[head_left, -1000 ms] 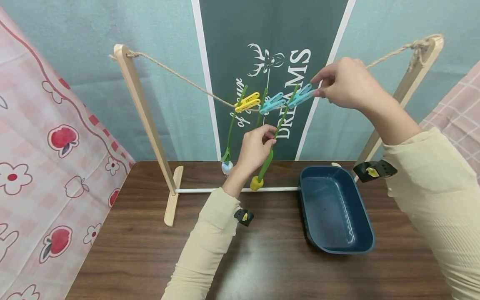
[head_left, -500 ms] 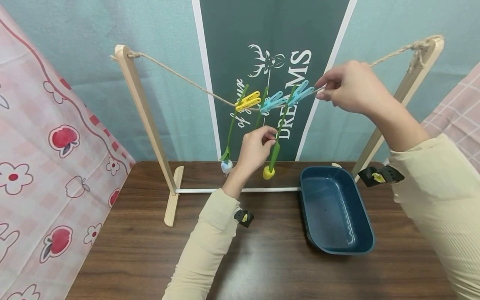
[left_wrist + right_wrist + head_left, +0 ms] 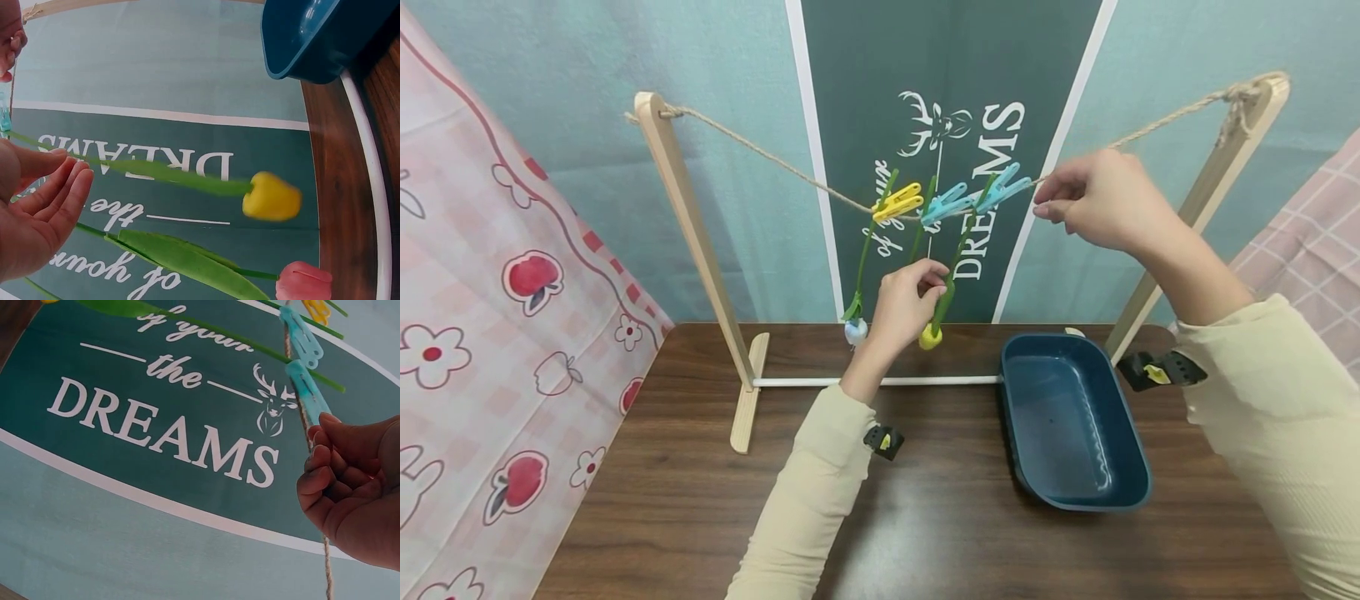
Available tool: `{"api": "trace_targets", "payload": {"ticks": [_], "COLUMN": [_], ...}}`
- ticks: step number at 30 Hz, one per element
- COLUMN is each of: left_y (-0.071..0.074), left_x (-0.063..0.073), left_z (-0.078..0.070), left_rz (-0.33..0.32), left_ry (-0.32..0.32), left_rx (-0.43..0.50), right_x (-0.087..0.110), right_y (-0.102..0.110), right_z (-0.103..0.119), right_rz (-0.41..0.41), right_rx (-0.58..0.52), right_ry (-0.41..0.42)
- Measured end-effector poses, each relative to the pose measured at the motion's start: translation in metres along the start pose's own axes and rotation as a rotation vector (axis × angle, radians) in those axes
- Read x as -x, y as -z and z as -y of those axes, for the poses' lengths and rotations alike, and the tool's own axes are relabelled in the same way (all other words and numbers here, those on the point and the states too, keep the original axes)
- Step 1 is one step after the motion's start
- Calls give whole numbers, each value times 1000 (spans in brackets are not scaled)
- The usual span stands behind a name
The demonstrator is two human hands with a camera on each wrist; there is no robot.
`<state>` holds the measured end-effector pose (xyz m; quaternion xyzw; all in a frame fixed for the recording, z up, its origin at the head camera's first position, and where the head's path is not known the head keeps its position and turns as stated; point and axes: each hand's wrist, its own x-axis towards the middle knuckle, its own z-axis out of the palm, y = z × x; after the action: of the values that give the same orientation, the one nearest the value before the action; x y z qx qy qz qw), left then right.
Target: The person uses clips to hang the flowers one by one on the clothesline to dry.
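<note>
A yellow tulip point(image 3: 931, 337) hangs head down by its green stem from the rightmost blue clothespin point(image 3: 1003, 190) on a rope point(image 3: 760, 152). My left hand point(image 3: 906, 304) is beside that stem, its fingers loosely bent and pinching nothing in the left wrist view. Just right of the clothespin, my right hand point(image 3: 1101, 200) hovers by the rope with loosely curled, unloaded fingers. Another blue clothespin point(image 3: 947, 203) holds a stem, whose pink tulip point(image 3: 304, 282) shows in the left wrist view. A yellow clothespin point(image 3: 898, 202) holds a pale blue-white flower point(image 3: 855, 332).
Wooden posts point(image 3: 696, 225) carry the rope at both sides, joined low down by a white rod point(image 3: 940, 381). A dark blue basin point(image 3: 1067, 504) stands on the brown table point(image 3: 955, 533) at right. Behind hangs a green cloth printed with lettering.
My right hand has left the blue clothespin and moved slightly right and down. The yellow tulip swung right, then back left beside my left hand, which has barely moved.
</note>
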<state>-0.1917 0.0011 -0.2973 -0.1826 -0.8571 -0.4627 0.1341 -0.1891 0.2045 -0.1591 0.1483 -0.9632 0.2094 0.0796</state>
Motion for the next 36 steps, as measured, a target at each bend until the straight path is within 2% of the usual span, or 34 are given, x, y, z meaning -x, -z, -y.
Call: {"api": "trace_targets", "payload": {"ticks": [17,36], "left_y": [4,13], "left_x": [7,13], "left_z": [7,11], "left_rz": [-7,-16], "left_ry": [28,20], "left_rx": [6,3], "right_x": [14,25], "right_y": [-11,-24], "right_z": [-14,-26], "right_rz": [13,-6], "right_rx": [-35,-75], "right_ry": [3,-3]}}
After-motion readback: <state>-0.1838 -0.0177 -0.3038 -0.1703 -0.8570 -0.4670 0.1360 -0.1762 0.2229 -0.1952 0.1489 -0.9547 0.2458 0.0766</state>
